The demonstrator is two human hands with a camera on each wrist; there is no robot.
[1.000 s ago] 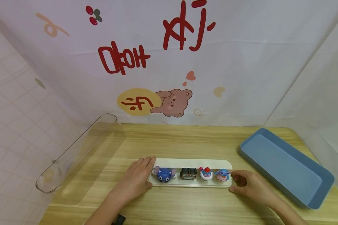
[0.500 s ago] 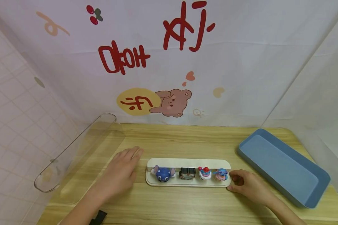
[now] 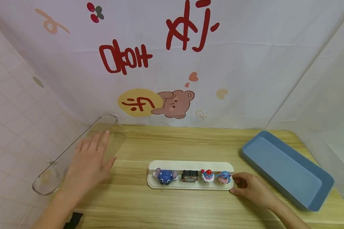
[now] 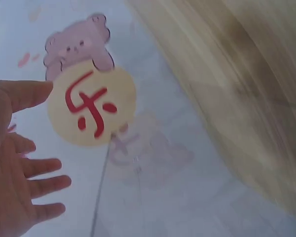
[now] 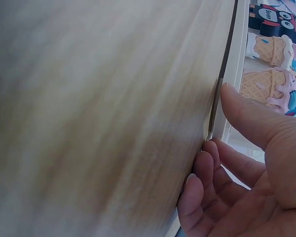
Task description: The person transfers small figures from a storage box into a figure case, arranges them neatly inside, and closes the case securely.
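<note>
My left hand [image 3: 87,162] is spread over the long clear plastic cover [image 3: 117,136] on the left; whether it touches the cover cannot be told. In the left wrist view its fingers are straight and apart, holding nothing. At the right end of a white display base [image 3: 190,165], my right hand [image 3: 253,187] pinches the edge between thumb and curled fingers. A row of small figures stands on the base: a blue Stitch [image 3: 165,176], a dark block-shaped figure [image 3: 190,176], a red-topped ice-cream figure [image 3: 207,176] and a pink-and-blue ice-cream figure [image 3: 224,177].
A shallow blue tray [image 3: 286,170] lies slanted at the right, close beyond my right hand. The wooden table [image 3: 172,206] meets a printed white cloth backdrop [image 3: 240,63] behind and at both sides. A small black object [image 3: 73,220] shows beside my left forearm.
My left hand has let go of the white base's left end and moved left and back to the clear cover. The right hand stays at the right end.
</note>
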